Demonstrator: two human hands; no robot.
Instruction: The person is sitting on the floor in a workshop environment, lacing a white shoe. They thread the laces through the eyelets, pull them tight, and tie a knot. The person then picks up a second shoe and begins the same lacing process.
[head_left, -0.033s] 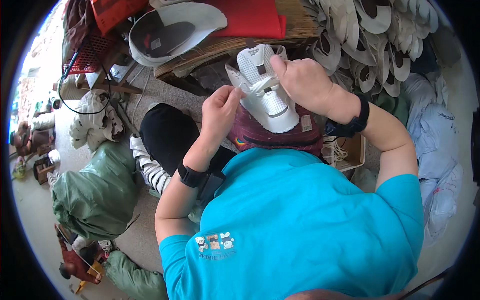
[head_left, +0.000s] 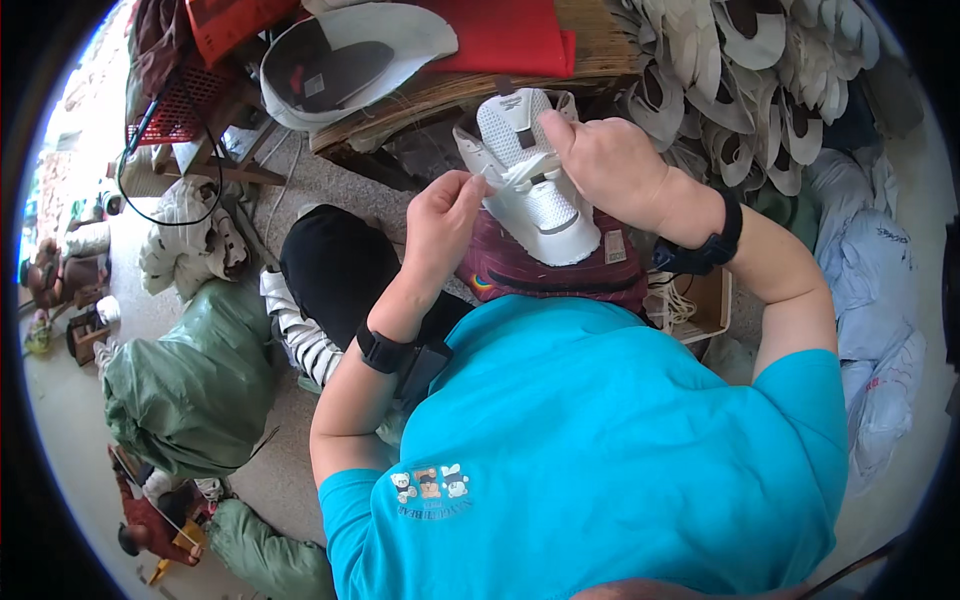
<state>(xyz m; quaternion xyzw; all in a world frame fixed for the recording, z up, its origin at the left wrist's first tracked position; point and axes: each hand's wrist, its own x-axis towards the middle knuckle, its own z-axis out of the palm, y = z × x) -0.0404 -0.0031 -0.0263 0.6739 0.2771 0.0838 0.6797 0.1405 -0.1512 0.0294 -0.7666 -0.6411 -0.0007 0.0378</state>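
Observation:
A white shoe upper (head_left: 558, 243) with a perforated toe and tongue rests on a maroon cloth-like thing (head_left: 540, 284) with a rainbow mark. Its toe points toward me. White shoelace (head_left: 530, 174) crosses over the middle of it. At the upper's left edge, my left hand (head_left: 440, 213) is closed in a pinch on the lace. On the other side my right hand (head_left: 612, 167) is curled closed, its thumb up beside the tongue, and the lace runs toward it. The right fingertips are hidden behind the hand.
Ahead is a wooden table (head_left: 590, 40) with red cloth (head_left: 510, 45) and a large white-and-grey piece (head_left: 420, 45). Many pale shoe parts (head_left: 740, 100) hang at the right. A box with white laces (head_left: 712, 305) stands near my right. Green sacks (head_left: 190, 385) and another person (head_left: 155, 520) are at the left.

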